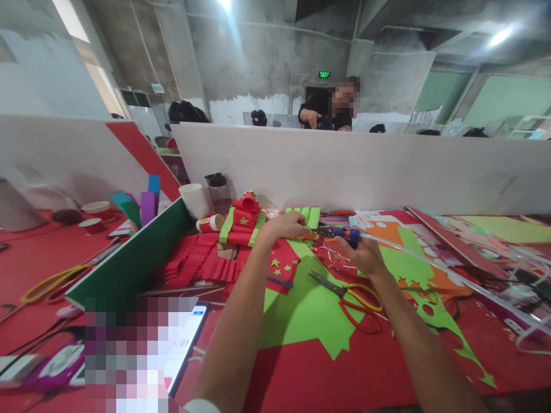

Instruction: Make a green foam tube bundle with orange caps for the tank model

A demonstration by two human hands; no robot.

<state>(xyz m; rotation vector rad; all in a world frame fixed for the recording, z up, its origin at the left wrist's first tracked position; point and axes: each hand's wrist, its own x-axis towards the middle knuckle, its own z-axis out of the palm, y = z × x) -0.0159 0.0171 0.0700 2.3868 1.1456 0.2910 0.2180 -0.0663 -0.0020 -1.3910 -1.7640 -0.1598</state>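
My right hand is wrapped round a blue and black glue gun, its nozzle pointing left and a long clear glue stick trailing from its back end. My left hand is pinched close to the nozzle, beside rolled green paper tubes; what its fingers hold is too small to make out. Left of it stands a red and green paper model with a yellow-green star. Below my hands lie a red sheet with green stars, a large green sheet and open scissors.
A green divider stands at the left, with folded red paper strips beside it. A white cup and a lidded bottle stand by the white partition. A phone lies front left. Beyond the partition is a person.
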